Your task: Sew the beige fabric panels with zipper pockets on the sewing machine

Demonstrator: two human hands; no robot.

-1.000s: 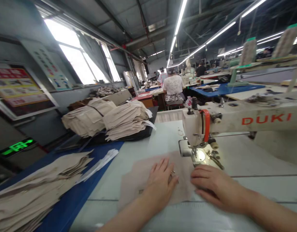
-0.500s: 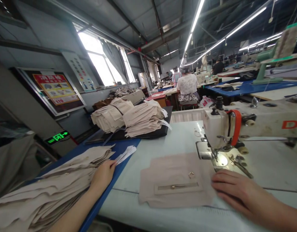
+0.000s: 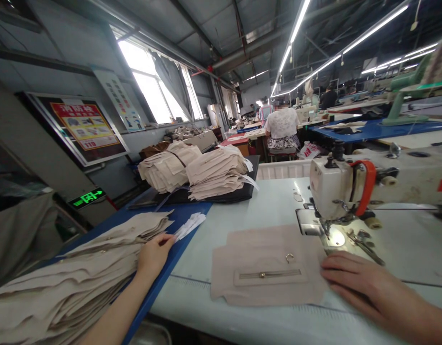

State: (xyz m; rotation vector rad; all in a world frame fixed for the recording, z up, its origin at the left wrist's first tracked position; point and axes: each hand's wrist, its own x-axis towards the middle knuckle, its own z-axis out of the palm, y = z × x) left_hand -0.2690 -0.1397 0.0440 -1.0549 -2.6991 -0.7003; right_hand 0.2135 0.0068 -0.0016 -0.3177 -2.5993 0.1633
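A beige fabric panel (image 3: 267,247) lies flat on the pale sewing table, with a zipper (image 3: 285,273) set in a rectangular frame and a small metal ring (image 3: 289,258) above it. My right hand (image 3: 365,285) rests with outstretched fingers on the panel's right edge. On the left, my left hand (image 3: 156,254) has thumb and fingers pinched at the near end of some white label strips (image 3: 191,225), which lie over the blue surface. Beside that wrist spreads a stack of beige fabric pieces (image 3: 80,273).
A sewing machine (image 3: 332,187) with a lit needle area stands at the right; scissors (image 3: 366,247) lie by its needle plate. Farther back, bundled beige pieces (image 3: 217,175) rest on a black board. A seated person (image 3: 283,124) works beyond.
The view has shifted slightly, so the table and machine appear a little farther right. Both hands keep nearly the same places; the panel stays flat.
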